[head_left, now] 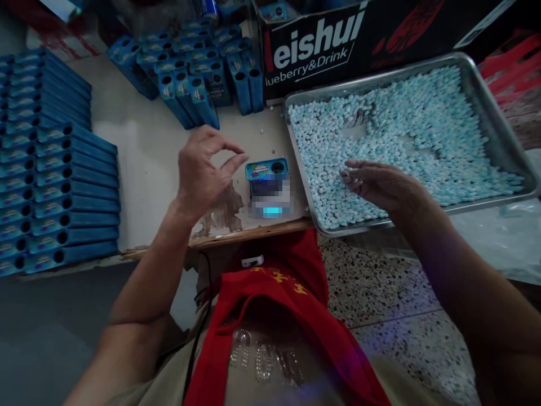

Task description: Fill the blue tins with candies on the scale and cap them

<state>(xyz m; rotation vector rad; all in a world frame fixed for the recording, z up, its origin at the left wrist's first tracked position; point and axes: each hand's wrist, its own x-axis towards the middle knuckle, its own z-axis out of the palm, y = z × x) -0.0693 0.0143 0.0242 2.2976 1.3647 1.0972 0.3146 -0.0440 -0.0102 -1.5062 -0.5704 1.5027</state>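
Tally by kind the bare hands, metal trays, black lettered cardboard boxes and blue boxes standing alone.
Bare left hand and right hand: 2
Rectangular silver metal tray: 1
Black cardboard box with white lettering: 1
Blue box standing alone: 1
Total: 5

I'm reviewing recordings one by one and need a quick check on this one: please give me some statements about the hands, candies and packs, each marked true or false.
1. The right hand is over the tray. True.
2. Everything in the tray is red. False: it holds pale blue candies.
3. The black box stands beyond the tray. True.
4. The left hand is inside the black box. False: it is over the table.
5. A lone pack is between the left hand and the tray. True.
6. The stacked packs are right of the tray. False: they are at the picture's left.
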